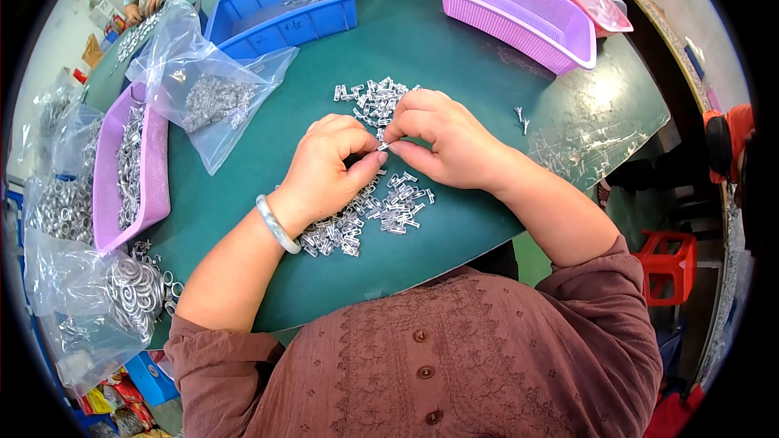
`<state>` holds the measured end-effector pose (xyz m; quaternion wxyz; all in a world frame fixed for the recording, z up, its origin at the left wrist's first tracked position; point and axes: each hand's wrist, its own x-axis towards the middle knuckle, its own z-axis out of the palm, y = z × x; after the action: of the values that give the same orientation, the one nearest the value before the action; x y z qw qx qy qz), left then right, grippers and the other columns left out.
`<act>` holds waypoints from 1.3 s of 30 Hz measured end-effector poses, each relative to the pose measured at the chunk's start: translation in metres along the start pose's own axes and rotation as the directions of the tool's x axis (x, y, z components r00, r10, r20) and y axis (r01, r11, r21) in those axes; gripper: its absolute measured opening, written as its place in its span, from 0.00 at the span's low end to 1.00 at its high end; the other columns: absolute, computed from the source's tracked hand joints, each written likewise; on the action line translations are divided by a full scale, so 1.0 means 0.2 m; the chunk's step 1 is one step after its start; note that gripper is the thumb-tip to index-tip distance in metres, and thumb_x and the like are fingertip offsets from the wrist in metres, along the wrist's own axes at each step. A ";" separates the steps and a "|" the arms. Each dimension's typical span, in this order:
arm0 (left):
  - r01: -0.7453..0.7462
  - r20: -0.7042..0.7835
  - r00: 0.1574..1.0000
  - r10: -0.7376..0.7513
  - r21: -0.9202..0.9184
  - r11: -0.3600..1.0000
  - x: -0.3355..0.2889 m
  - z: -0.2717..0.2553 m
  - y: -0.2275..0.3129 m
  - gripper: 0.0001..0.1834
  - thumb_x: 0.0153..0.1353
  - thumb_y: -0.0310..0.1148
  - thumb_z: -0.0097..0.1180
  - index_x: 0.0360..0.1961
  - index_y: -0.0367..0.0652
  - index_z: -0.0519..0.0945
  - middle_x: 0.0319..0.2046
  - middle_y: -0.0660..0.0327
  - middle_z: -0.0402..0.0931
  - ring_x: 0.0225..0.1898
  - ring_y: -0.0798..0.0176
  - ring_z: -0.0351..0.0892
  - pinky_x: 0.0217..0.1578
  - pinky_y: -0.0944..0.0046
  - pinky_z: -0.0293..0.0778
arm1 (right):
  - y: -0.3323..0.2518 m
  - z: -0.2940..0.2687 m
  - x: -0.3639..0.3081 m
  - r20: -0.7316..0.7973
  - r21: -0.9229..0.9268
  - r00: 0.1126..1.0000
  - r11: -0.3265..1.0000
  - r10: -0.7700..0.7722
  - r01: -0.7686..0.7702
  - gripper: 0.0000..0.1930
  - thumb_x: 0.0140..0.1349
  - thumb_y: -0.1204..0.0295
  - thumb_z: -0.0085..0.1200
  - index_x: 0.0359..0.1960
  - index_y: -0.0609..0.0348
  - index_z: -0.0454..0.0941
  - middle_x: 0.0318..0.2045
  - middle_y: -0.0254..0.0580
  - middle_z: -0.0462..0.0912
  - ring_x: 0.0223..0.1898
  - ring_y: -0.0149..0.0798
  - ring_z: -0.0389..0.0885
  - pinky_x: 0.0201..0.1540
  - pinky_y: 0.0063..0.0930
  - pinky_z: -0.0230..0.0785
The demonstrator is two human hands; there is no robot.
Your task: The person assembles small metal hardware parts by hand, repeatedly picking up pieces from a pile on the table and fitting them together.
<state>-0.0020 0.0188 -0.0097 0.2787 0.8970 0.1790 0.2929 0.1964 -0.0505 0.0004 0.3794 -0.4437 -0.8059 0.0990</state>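
Above the middle of the green table [479, 186], my left hand [329, 164] and my right hand [445, 138] meet fingertip to fingertip. Both pinch a small silvery metal piece [385, 146], mostly covered by the fingers; its exact kind is too small to tell. A pale bangle [277, 225] circles my left wrist. Just beyond the hands lies a heap of small silvery metal fittings [375, 100]. A second heap of similar metal fittings [406, 209] spreads on the near side, partly hidden by my left hand and wrist.
A blue bin [286, 32] and a lilac basket [519, 32] stand at the back. On the left are a clear bag [219, 101] of small parts, a pink basket [154, 195] and metal rings [134, 292]. A person's hands [146, 8] work at far left; a red stool [669, 268] stands right.
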 end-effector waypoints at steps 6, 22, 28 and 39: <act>0.022 -0.017 1.000 -0.023 -0.063 0.998 0.00 0.00 0.01 0.04 0.51 0.25 0.63 0.28 0.38 0.79 0.28 0.59 0.76 0.33 0.61 0.74 0.34 0.63 0.69 | 0.01 0.00 -0.01 -0.001 0.092 0.998 0.994 0.061 -0.061 0.03 0.52 0.74 0.58 0.29 0.59 0.79 0.29 0.41 0.76 0.33 0.45 0.76 0.37 0.37 0.68; -0.005 -0.001 1.000 0.005 -0.028 1.000 0.00 -0.01 0.01 0.02 0.51 0.24 0.61 0.26 0.40 0.80 0.27 0.59 0.77 0.32 0.58 0.75 0.36 0.62 0.71 | 0.04 -0.07 0.10 0.197 0.302 0.908 0.859 0.368 -0.414 0.07 0.56 0.72 0.58 0.32 0.63 0.80 0.26 0.39 0.81 0.28 0.31 0.77 0.33 0.27 0.71; -0.058 -0.027 0.998 0.059 0.063 0.996 -0.01 -0.03 0.03 0.03 0.50 0.25 0.62 0.24 0.42 0.80 0.27 0.61 0.77 0.33 0.56 0.75 0.41 0.59 0.68 | 0.21 -0.18 0.70 -0.079 -0.074 0.987 0.987 0.140 -0.146 0.11 0.57 0.67 0.56 0.32 0.64 0.80 0.23 0.42 0.82 0.26 0.31 0.78 0.33 0.29 0.71; 0.089 -0.197 0.979 -0.045 0.220 0.971 -0.01 -0.03 -0.02 0.01 0.49 0.26 0.58 0.23 0.41 0.80 0.26 0.58 0.77 0.33 0.53 0.75 0.39 0.56 0.68 | 0.23 -0.10 0.60 0.116 -0.258 0.986 0.962 0.119 -0.086 0.08 0.51 0.69 0.55 0.30 0.58 0.83 0.29 0.50 0.83 0.34 0.51 0.82 0.41 0.41 0.74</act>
<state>-0.0079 0.0237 -0.0085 0.1651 0.8842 0.2674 0.3455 0.2027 0.0681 0.0546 0.2607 -0.5220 -0.8110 0.0441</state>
